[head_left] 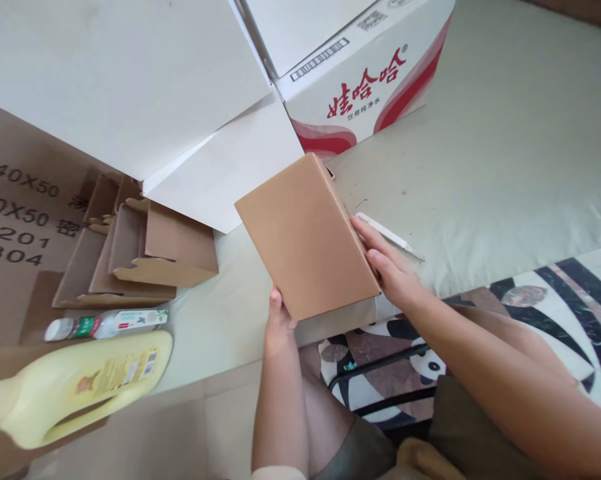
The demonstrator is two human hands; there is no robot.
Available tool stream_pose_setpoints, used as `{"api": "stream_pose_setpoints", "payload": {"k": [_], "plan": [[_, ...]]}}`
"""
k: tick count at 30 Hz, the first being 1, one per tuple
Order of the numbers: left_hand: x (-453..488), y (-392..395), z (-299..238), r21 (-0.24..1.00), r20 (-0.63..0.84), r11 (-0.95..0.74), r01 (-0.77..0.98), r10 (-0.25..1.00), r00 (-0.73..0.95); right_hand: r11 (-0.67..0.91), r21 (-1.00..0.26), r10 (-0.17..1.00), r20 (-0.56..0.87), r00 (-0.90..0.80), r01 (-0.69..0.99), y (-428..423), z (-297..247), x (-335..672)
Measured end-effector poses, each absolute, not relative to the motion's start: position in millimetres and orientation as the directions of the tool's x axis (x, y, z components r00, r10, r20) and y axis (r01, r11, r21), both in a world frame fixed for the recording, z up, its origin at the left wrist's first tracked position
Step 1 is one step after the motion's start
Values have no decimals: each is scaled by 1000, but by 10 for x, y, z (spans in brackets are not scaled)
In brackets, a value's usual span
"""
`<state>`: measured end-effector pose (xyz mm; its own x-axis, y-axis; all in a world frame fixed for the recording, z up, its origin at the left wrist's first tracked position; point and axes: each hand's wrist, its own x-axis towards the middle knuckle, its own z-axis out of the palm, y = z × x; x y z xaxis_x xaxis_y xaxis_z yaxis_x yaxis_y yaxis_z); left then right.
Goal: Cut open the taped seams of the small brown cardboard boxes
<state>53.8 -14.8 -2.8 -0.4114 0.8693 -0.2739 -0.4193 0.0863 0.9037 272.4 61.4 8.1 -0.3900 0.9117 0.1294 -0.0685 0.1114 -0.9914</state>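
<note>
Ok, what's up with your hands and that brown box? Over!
Left hand holds brown box at bottom edge. Right hand holds its right side. Box tilted. Slim white tool lies just beyond right hand.

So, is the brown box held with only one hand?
No, the left hand grips the lower edge of the brown box and the right hand its right side.

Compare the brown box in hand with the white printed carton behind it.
The brown box is plain; the white carton bears red characters and a barcode. The brown box is held tilted between left hand and right hand; the white carton rests untouched. The brown box looks smaller. Both are cardboard.
</note>
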Motion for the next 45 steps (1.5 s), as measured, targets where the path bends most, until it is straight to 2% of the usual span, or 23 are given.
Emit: {"api": "stream_pose_setpoints", "payload": {"k": [4,10,16,20,24,30,45], "plan": [[504,-109,-3,919,-283,102,-382,845,-455,153,-987,931,158,-329,-41,605,137,2749],[647,-37,88,934,-109,-83,-347,859,-500,191,-981,926,185,-329,-13,577,135,2764],[537,-131,10,901,-311,144,-410,872,-377,192,-981,911,185,-369,-17,592,119,2761],[437,-159,-18,865,-394,216,-453,851,-346,213,-977,899,208,-386,-29,581,112,2758],[456,-134,39,849,-394,170,-500,835,-385,217,-974,886,222,-406,-59,560,104,2730],[525,-98,146,846,-349,167,-506,892,-289,214,-973,871,230,-435,-86,578,78,2721],[462,-119,57,866,-403,182,-466,805,-435,230,-968,876,250,-412,-98,576,37,2708]]}}
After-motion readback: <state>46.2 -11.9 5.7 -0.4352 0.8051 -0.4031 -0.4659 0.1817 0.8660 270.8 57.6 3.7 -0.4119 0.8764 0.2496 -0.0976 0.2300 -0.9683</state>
